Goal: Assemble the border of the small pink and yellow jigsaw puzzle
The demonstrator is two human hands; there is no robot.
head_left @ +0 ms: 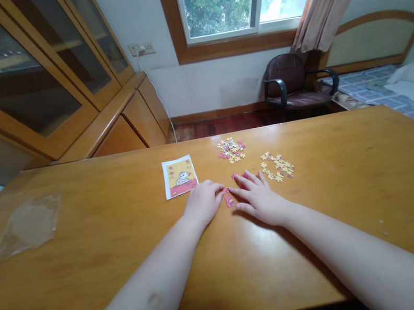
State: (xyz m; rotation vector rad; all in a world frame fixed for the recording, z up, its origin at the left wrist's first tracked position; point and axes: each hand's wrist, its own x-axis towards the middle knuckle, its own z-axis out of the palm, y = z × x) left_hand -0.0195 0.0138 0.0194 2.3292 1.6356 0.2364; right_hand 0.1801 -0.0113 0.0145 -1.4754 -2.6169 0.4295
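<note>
My left hand rests on the table with its fingers drawn together at a small pink jigsaw piece. My right hand lies palm down with fingers spread, one fingertip close to that same piece; whether it touches is too small to tell. Just below, between the hands, lies a pink piece with a yellowish figure on it. More pink pieces are partly hidden under my right fingers. Left of my left hand is a picture card with a white animal on yellow and pink.
A mixed heap of jigsaw pieces sits beyond my hands. Mostly yellow pieces form a loose ring to the right. A clear plastic bag lies at the left of the wooden table. An armchair stands past the far edge.
</note>
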